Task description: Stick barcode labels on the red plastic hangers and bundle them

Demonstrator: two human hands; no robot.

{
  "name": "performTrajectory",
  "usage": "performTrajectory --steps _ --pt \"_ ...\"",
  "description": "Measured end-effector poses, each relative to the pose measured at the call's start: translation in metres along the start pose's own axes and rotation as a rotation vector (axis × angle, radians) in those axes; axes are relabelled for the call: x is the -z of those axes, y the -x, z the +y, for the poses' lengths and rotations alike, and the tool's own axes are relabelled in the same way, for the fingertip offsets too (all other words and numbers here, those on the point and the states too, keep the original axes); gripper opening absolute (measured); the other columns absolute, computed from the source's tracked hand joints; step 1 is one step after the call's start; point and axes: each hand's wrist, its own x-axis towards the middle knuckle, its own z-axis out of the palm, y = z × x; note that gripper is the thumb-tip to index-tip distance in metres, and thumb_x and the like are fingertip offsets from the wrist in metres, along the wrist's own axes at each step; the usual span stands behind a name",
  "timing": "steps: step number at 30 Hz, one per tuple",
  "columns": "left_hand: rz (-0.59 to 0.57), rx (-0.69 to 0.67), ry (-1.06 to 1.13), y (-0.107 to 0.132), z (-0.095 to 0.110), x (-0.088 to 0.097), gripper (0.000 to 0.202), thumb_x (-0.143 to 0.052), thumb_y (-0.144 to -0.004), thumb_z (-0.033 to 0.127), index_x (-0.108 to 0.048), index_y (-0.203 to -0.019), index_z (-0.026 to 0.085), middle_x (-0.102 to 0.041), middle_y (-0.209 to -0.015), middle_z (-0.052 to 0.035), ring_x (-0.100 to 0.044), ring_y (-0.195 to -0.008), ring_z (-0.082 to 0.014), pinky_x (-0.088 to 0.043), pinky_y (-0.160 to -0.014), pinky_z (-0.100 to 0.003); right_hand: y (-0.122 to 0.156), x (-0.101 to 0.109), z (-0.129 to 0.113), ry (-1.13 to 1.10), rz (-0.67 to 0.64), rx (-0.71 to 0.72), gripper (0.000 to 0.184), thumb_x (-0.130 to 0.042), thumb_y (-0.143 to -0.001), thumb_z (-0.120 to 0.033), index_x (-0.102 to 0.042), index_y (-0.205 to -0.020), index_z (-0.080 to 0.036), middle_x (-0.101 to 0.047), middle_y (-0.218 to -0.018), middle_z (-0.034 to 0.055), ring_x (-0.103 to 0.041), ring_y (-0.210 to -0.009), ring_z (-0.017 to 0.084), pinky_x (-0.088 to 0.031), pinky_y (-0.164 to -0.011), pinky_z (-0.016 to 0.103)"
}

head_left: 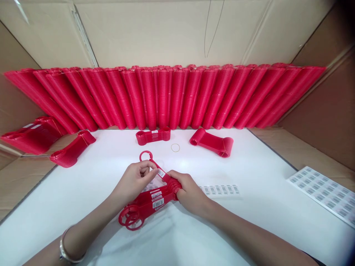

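My right hand (191, 192) is wrapped round the ring ends of several red plastic pieces (148, 210), which have a ring at each end and fan out to the left. White barcode stickers (158, 203) show on their flat middles. One piece (155, 165) is angled up away from the others. On its middle, my left hand (138, 179) is closed, thumb and fingertip pinched at a barcode sticker (161, 172). A sheet of barcode stickers (220, 190) lies on the table, partly hidden behind my hands and the pieces.
Tall red stacks (163, 98) line the back against cardboard (166, 33). Banded bundles lie left (73, 147), centre (153, 136) and right (212, 143) on the white table (257, 221). A loose rubber band (175, 148) lies between two. More sticker sheets (327, 192) are at right.
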Motion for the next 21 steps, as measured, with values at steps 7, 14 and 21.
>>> performTrajectory --steps 7,14,21 --pt "0.191 -0.322 -0.653 0.003 -0.005 -0.007 0.026 -0.039 -0.087 0.042 -0.053 -0.086 0.020 -0.051 -0.080 -0.0004 -0.050 -0.064 -0.0120 -0.039 -0.054 -0.023 0.000 -0.001 0.001 -0.012 0.007 0.027 0.031 -0.033 -0.058 0.000 -0.052 -0.074 -0.019 -0.055 -0.068 -0.0027 -0.049 -0.062 0.011 -0.036 -0.055 0.021" --pt "0.319 -0.306 -0.773 0.000 -0.008 -0.008 0.052 -0.044 -0.079 0.060 -0.037 -0.112 0.021 -0.038 -0.125 -0.0123 -0.057 -0.075 -0.0177 -0.049 -0.052 -0.030 -0.001 0.000 0.002 -0.030 0.022 0.045 0.035 -0.034 -0.057 0.001 -0.055 -0.077 -0.018 -0.057 -0.070 -0.0020 -0.051 -0.064 0.012 -0.038 -0.057 0.021" --pt "0.332 -0.244 -0.526 -0.004 -0.009 0.002 0.027 -0.035 -0.090 0.040 -0.042 -0.111 0.023 -0.040 -0.116 -0.0064 -0.054 -0.066 -0.0110 -0.049 -0.063 -0.030 0.000 -0.001 0.000 -0.007 0.005 0.031 0.038 -0.034 -0.058 0.001 -0.059 -0.081 -0.018 -0.059 -0.071 -0.0013 -0.053 -0.065 0.012 -0.038 -0.057 0.022"
